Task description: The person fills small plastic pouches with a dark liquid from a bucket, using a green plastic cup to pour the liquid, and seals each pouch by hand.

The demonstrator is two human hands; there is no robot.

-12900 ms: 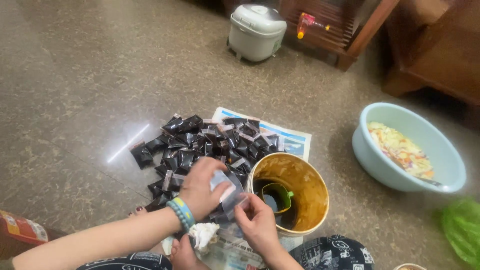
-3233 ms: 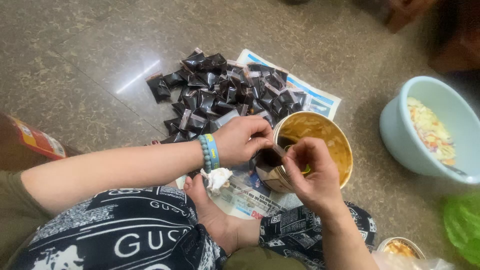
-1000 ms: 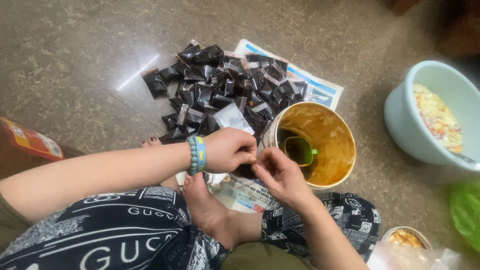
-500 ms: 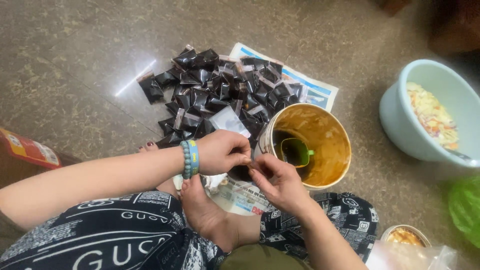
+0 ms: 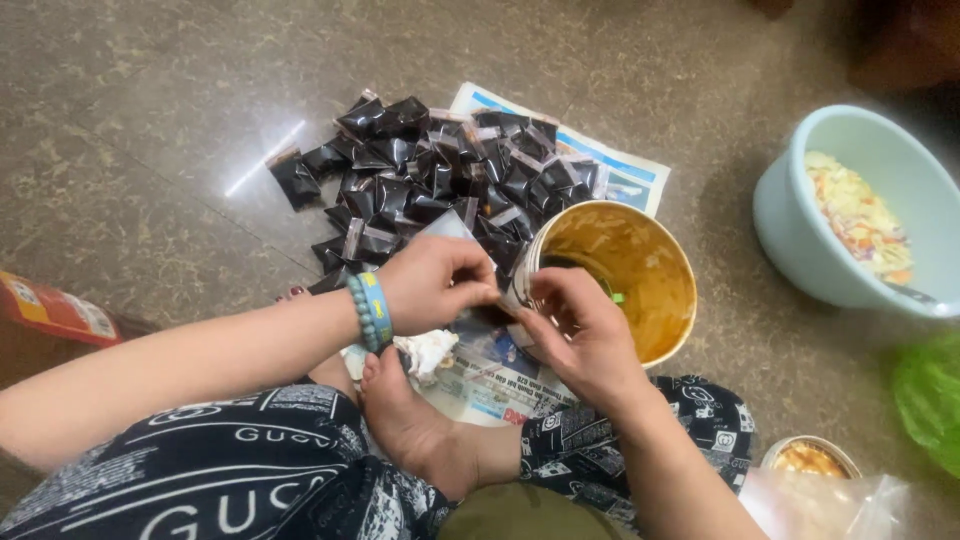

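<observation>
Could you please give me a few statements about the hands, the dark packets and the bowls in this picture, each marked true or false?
1. Both hands, left hand and right hand, meet beside the bucket. True.
2. The dark packets are stacked inside the bucket. False: they lie heaped on the floor and the newspaper.
3. The pale blue bowl holds mixed food. True.
4. The left wrist is bare. False: it wears a beaded bracelet.

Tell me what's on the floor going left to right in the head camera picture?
Red flat packet → pile of small black sauce bags → left hand → right hand → round yellow-stained bucket → pale blue plastic bowl → green plastic bag.
</observation>
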